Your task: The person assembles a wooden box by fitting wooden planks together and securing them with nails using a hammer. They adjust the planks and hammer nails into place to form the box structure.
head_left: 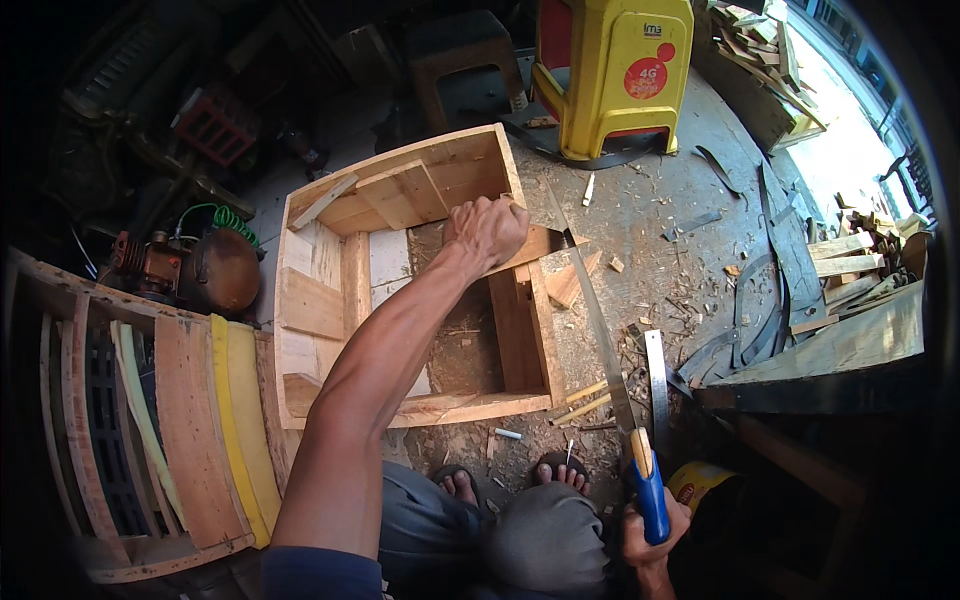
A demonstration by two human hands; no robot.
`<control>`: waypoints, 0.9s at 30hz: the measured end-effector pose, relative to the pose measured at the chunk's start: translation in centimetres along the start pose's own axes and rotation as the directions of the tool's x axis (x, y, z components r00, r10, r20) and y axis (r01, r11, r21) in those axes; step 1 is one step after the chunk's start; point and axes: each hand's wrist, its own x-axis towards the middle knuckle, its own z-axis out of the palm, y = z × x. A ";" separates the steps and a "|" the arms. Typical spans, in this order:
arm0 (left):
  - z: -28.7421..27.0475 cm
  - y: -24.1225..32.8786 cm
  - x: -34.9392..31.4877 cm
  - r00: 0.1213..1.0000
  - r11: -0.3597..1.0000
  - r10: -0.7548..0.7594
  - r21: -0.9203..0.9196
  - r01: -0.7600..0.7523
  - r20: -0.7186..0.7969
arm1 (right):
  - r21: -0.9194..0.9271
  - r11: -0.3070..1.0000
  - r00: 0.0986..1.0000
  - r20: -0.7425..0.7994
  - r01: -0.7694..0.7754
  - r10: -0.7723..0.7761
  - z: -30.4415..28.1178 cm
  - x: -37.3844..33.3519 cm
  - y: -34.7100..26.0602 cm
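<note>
My right hand (655, 528) is closed round the blue handle of a handsaw (603, 345). The long blade slants up and away to the left, and its upper part crosses the end of a wooden board (537, 247). That board lies over the right side of an open wooden frame (545, 345) and juts past its edge. My left hand (487, 235) is closed on the board, pressing it at the frame's side. Its fingertips are partly hidden. A triangular wood offcut (572, 280) lies on the floor beside the blade.
A steel ruler (656, 385) and yellow sticks (582, 403) lie among shavings. A yellow plastic stool (625, 85) stands beyond the frame. Scrap wood (850, 255) is piled at the right, with dark strips (765, 310) nearby. An air compressor (222, 270) and a slatted wooden piece (185, 425) are at left.
</note>
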 end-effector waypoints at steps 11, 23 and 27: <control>0.2 -0.2 0.4 1.000 0.998 0.013 0.064 -0.014 0.021 | 0.054 0.997 0.998 0.036 -0.061 0.059 -0.4 0.0 -0.8; 0.2 -0.5 0.1 1.000 0.999 -0.014 0.030 0.015 -0.017 | 0.022 0.997 0.997 0.028 -0.076 0.076 -0.9 -1.2 -0.5; 1.0 -1.1 0.1 1.000 0.999 0.013 0.045 -0.012 -0.019 | 0.136 0.984 0.993 0.001 -0.116 0.117 5.9 6.9 -0.1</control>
